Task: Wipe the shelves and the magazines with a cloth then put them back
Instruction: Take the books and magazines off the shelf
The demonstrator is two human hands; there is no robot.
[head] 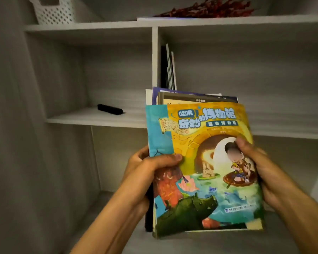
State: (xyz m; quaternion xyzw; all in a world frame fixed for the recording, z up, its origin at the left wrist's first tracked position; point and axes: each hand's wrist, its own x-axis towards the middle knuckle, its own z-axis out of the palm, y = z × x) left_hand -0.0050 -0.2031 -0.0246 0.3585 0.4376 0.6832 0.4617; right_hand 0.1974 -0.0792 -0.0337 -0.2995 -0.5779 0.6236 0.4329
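Left hand (pixel 151 167) and right hand (pixel 255 162) grip a magazine stack (pixel 200 162) (lower covers hidden, fingers underneath unseen).

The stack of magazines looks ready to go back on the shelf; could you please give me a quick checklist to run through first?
1. Grip: left hand and right hand both hold the stack of magazines: ok.
2. Stack squared: lower covers stick out unevenly at the top: not ok.
3. Room in right compartment: only a few upright magazines by the divider: ok.
4. Left shelf: small black object lies there: not ok.
5. Shelves wiped: cannot tell.
6. Cloth: none in view: cannot tell.
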